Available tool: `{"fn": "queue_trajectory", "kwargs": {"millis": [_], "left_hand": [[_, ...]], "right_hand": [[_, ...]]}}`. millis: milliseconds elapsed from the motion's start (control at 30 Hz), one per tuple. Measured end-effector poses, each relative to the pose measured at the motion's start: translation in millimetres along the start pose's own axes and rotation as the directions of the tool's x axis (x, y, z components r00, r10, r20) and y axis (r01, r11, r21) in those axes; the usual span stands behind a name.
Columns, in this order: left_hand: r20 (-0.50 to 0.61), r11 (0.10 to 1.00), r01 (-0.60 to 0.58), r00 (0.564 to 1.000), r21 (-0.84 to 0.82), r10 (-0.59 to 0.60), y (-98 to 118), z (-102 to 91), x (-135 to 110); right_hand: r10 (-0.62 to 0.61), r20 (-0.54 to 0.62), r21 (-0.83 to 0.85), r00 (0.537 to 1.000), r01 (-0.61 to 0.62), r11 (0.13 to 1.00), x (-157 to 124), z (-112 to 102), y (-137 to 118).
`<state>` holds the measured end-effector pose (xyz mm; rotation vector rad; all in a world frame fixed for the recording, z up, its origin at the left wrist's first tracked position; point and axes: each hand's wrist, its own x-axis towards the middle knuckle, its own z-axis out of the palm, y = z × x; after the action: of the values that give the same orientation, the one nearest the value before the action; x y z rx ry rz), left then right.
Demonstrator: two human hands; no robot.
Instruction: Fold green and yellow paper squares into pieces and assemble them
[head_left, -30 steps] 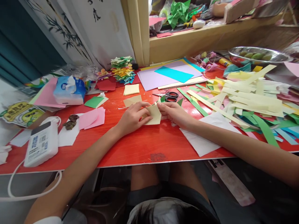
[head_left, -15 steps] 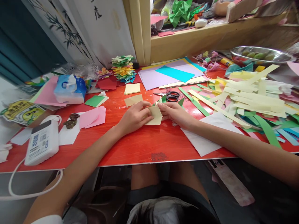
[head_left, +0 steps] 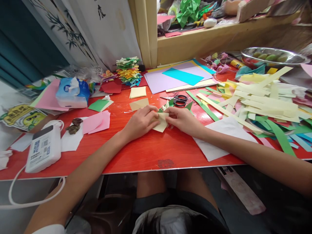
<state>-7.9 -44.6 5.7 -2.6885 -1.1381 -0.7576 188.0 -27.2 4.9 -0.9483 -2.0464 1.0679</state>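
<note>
Gripping the pale yellow paper [head_left: 161, 126] from both sides, apparently to steady so small a sheet, the left hand [head_left: 143, 121] and right hand [head_left: 181, 119] keep it mid-table, with scissors [head_left: 174, 98] just beyond, probably for easy reach.

The slim fingers [head_left: 153, 124] and forearms [head_left: 107, 150] are bare. Well back from the left fingers is a white sleeve [head_left: 50, 229]; below the fingers, dark grey shorts [head_left: 144, 204] and a pale grey-and-black top [head_left: 158, 218].
</note>
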Motion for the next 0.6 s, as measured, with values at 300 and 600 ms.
{"fn": "queue_trajectory", "kwargs": {"millis": [300, 600], "left_hand": [[-0.214, 0.997, 0.070, 0.975, 0.037, -0.061, -4, -3.2, 1], [-0.424, 0.876, 0.469, 0.820, 0.112, -0.385, -40, -1.2, -4]], "right_hand": [[0.116, -0.046, 0.209, 0.992, -0.104, 0.972, 0, -2, 0], [0.057, -0.191, 0.412, 0.980, 0.027, 0.911, 2, -4, -1]]}}
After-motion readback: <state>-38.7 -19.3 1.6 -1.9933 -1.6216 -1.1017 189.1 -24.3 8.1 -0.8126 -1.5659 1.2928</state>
